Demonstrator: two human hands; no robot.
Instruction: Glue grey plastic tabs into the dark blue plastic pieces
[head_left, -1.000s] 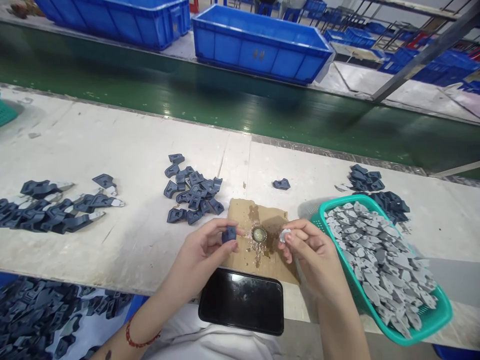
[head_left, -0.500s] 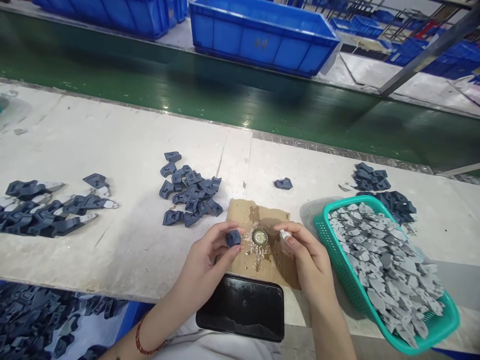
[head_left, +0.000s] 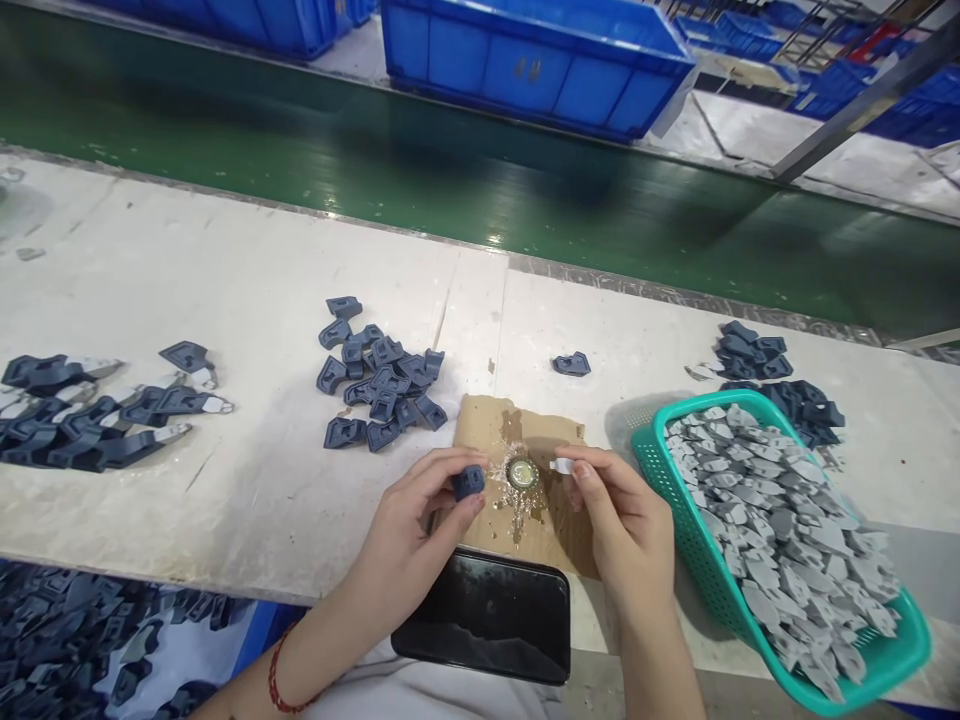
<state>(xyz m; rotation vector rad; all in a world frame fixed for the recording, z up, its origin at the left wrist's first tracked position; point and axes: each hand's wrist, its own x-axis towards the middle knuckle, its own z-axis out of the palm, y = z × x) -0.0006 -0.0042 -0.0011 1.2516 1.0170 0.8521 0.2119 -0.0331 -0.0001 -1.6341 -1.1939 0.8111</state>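
My left hand (head_left: 420,505) pinches a dark blue plastic piece (head_left: 470,482) between thumb and fingers, its socketed end facing right. In my right hand (head_left: 626,510) is a small light grey plastic piece (head_left: 562,466), its narrow tip pointing left. Between the hands, a small round cap of clear liquid (head_left: 523,474) sits on a wet piece of brown cardboard (head_left: 480,425). The two held pieces are apart, on either side of the cap. A teal basket (head_left: 652,450) heaped with grey pieces (head_left: 780,530) stands right of my right hand.
A black phone (head_left: 484,615) lies at the table's front edge. Loose blue pieces (head_left: 386,380) are piled left of the cardboard, more (head_left: 802,405) behind the basket. Joined blue-and-grey pieces (head_left: 97,415) lie far left. A green conveyor belt (head_left: 375,170) and blue crates (head_left: 525,65) are beyond.
My right hand has turned the grey piece so that its tip points left toward the cap. My left hand still holds the blue piece, nearly unmoved. The view has shifted slightly.
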